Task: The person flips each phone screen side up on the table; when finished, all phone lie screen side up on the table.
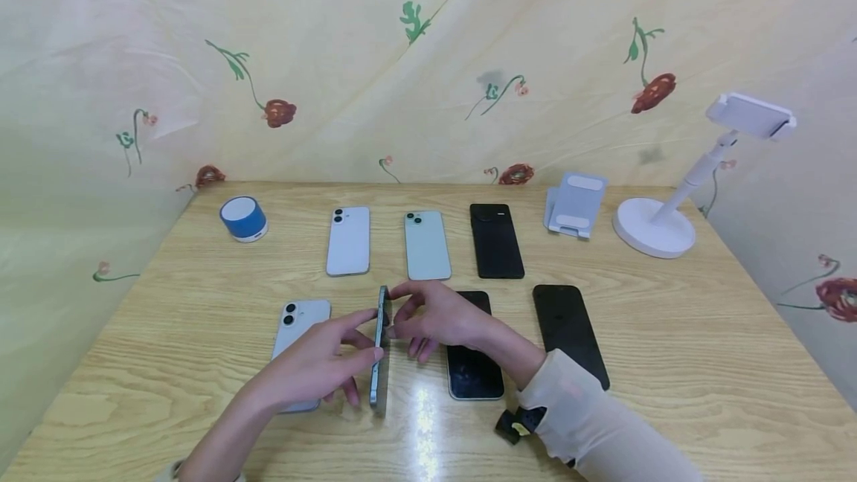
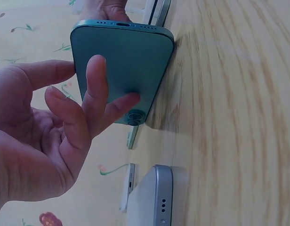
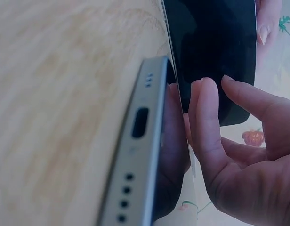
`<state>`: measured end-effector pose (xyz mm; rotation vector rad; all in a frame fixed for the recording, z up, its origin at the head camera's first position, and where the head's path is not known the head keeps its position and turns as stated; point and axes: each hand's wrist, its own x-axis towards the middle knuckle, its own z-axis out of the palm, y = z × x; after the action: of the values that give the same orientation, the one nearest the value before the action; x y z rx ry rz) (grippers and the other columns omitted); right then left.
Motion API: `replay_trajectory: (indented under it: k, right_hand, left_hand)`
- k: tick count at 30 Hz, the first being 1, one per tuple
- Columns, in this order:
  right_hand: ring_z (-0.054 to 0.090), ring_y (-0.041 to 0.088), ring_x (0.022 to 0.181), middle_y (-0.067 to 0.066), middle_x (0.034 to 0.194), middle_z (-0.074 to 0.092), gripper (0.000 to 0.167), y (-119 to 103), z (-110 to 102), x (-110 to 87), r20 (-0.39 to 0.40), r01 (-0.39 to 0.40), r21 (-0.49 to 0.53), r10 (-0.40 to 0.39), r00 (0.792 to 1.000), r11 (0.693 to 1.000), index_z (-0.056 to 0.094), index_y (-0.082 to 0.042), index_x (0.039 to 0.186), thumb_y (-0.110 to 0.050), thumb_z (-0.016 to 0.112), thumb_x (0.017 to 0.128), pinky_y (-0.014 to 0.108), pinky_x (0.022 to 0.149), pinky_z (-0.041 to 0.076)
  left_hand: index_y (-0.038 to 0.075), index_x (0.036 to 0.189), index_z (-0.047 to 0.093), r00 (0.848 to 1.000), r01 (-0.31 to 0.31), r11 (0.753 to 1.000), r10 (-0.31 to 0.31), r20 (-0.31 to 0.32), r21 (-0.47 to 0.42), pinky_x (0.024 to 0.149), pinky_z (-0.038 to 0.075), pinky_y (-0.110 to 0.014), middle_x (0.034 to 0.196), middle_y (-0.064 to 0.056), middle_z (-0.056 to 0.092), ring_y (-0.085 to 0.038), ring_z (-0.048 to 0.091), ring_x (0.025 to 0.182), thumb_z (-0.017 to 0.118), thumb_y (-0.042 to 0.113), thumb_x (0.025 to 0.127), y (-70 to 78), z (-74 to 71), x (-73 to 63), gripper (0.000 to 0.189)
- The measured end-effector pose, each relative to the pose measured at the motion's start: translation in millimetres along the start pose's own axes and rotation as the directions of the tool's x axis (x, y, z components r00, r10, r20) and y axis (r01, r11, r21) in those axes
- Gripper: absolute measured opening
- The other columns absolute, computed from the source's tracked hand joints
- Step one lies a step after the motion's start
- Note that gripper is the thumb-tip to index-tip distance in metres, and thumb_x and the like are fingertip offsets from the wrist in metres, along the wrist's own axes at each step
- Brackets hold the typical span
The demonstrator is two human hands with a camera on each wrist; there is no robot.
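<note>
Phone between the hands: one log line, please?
phone: long edge up; left hand: touching its back; right hand: at its screen side

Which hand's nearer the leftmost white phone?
Left. In the head view the left hand is over the leftmost white phone, partly covering it; the right hand is off to its right, past the phone standing on edge.

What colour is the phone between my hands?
Its back is teal, clearest in the left wrist view.

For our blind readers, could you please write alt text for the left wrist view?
A left hand touches a teal smartphone turned on edge at a pale wooden table; the right hand shows behind it, a whitish phone nearby.
</note>
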<state>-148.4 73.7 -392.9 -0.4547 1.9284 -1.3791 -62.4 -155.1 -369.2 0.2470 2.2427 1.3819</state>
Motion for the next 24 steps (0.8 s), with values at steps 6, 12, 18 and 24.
replay_trajectory:
  k: [6,12,18,24]
  right_hand:
    - [0.071,0.02,0.064,0.014,0.109,0.065,0.068,-2.0,2.8,0.6,-0.018,-0.014,-0.02,0.014,1.0,1.0,0.048,0.001,0.153,-0.013,0.079,0.094,0.037,0.06,0.064]
    - [0.072,0.021,0.063,0.014,0.105,0.065,0.069,-2.6,5.4,1.4,-0.05,-0.042,-0.052,0.039,0.998,0.998,0.05,0.0,0.152,-0.01,0.082,0.091,0.038,0.059,0.064]
    - [0.072,0.02,0.064,0.012,0.1,0.064,0.068,-3.6,5.4,2.1,-0.097,-0.065,-0.113,0.054,0.994,0.991,0.054,-0.003,0.15,-0.004,0.083,0.088,0.036,0.059,0.064]
    - [0.072,0.019,0.066,0.012,0.099,0.066,0.064,-4.3,4.8,2.5,-0.103,-0.072,-0.114,0.06,0.993,0.991,0.054,0.0,0.149,0.001,0.079,0.09,0.035,0.062,0.064]
  left_hand:
    - [0.019,0.17,0.02,1.0,0.011,0.999,-0.011,-0.012,-0.034,0.047,0.048,-0.03,0.139,-0.022,0.065,-0.029,0.074,0.066,0.065,0.031,0.104,-0.5,-1.1,-0.9,0.081]
    - [0.012,0.171,0.013,1.0,-0.018,0.998,0.018,0.0,-0.066,0.048,0.053,-0.036,0.137,-0.023,0.067,-0.03,0.074,0.066,0.062,0.023,0.106,-1.2,-2.3,-3.1,0.082]
    - [0.008,0.171,0.006,1.0,-0.024,0.998,0.024,-0.003,-0.063,0.049,0.056,-0.04,0.141,-0.028,0.063,-0.029,0.073,0.066,0.06,0.017,0.107,-1.8,-1.8,-4.7,0.085]
    - [0.008,0.171,0.004,1.0,-0.012,0.999,0.012,-0.019,-0.039,0.048,0.055,-0.038,0.147,-0.035,0.056,-0.028,0.07,0.063,0.059,0.015,0.107,-3.9,-2.4,-6.2,0.084]
